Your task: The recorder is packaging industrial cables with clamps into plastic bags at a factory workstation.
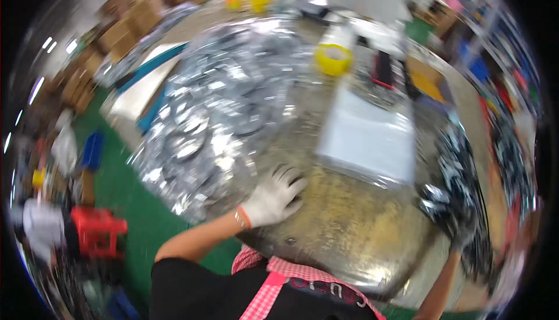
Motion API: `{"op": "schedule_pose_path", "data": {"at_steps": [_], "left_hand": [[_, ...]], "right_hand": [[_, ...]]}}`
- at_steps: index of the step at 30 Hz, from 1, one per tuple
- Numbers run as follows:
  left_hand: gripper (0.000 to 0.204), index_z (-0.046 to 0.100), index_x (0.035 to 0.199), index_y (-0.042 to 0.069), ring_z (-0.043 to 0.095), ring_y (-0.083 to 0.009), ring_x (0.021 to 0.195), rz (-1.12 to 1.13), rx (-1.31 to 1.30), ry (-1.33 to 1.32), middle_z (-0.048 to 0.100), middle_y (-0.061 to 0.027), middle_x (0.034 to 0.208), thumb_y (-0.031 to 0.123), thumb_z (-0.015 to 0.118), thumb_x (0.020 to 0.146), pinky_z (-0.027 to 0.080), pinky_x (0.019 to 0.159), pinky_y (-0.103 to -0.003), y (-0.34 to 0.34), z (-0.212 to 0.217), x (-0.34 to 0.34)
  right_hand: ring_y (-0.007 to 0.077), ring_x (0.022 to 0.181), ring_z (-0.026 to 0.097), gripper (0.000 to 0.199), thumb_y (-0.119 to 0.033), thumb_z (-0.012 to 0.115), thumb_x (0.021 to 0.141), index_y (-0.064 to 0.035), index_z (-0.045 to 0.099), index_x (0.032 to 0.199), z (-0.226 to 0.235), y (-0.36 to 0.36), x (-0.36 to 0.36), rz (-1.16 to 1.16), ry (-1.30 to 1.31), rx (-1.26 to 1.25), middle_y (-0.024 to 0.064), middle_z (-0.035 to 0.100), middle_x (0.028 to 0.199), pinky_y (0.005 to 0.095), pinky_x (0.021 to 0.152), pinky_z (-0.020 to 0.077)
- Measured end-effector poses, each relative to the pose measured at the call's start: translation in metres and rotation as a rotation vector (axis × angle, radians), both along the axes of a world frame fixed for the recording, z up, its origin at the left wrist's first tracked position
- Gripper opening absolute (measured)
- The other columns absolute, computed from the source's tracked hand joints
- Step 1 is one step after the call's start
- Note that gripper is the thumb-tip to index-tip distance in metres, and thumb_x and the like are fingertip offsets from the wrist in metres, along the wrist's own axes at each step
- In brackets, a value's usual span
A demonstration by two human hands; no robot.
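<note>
My left hand (273, 196), in a white glove with an orange cuff, rests on the worn table top (326, 227) with its fingers apart and nothing in it. To its left spreads a big heap of shiny clear plastic packets (221, 98) with grey contents. At the right edge of the table my right hand (464, 230), in a grey glove, reaches among long black pieces (457, 163). Beside its fingers is a dark, glossy bundle (435, 200). Blur hides whether the fingers grip it. A stack of clear plastic bags (367, 139) lies between my hands, farther off.
Behind the bags are a yellow tape roll (333, 59), a red-and-black phone-like object (382, 69) and an open cardboard box (428, 81). A red stool (99, 231) stands on the green floor at left, near another person (43, 227). Cartons (125, 29) pile up at the far left.
</note>
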State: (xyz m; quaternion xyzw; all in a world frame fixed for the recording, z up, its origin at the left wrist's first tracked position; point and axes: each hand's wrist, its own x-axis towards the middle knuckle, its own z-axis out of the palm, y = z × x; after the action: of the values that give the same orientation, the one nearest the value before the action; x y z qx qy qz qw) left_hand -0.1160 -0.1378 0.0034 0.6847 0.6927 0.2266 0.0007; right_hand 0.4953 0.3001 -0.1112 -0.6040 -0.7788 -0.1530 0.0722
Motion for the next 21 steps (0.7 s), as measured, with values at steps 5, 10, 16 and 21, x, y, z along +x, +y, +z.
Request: {"op": "schedule_pose_path", "data": {"at_steps": [5,10,16,21], "left_hand": [[0.034,0.056,0.108,0.003,0.048,-0.0407,0.11,0.005,-0.034,-0.032,0.052,-0.0199,0.113,0.012,0.061,0.075,0.039,0.096,-0.048,0.011,0.0,0.03],[0.037,0.056,0.111,0.003,0.046,-0.0407,0.111,-0.03,-0.019,0.031,0.051,-0.0194,0.117,0.012,0.061,0.075,0.038,0.097,-0.049,0.025,-0.008,0.04],[0.038,0.056,0.11,0.004,0.045,-0.0416,0.112,-0.007,-0.024,0.074,0.05,-0.0185,0.116,0.014,0.06,0.073,0.037,0.097,-0.051,0.02,-0.013,0.04],[0.039,0.057,0.11,0.004,0.049,-0.0385,0.111,0.029,-0.035,0.046,0.053,-0.0171,0.115,0.014,0.062,0.073,0.04,0.096,-0.047,0.015,-0.01,0.043]], "right_hand": [[0.0286,0.126,0.044,0.059,-0.053,0.048,0.088,-0.0081,0.054,0.126,0.065,-0.049,-0.14,-0.258,0.5,-0.239,0.0151,0.052,0.13,0.0402,0.101,0.0378],[0.034,0.106,0.054,0.035,-0.044,0.059,0.084,-0.0138,0.066,0.101,0.095,-0.073,-0.132,-0.188,0.496,-0.02,0.0139,0.062,0.106,0.0433,0.09,0.0417],[0.0348,0.089,0.059,0.026,-0.034,0.065,0.081,-0.011,0.065,0.093,0.07,-0.067,-0.123,-0.038,0.533,0.146,0.0135,0.061,0.093,0.0423,0.078,0.0464],[0.0255,0.076,0.06,0.009,-0.014,0.061,0.087,-0.0049,0.061,0.085,0.087,-0.056,-0.124,0.059,1.116,0.556,0.0104,0.059,0.079,0.0357,0.067,0.047]]}}
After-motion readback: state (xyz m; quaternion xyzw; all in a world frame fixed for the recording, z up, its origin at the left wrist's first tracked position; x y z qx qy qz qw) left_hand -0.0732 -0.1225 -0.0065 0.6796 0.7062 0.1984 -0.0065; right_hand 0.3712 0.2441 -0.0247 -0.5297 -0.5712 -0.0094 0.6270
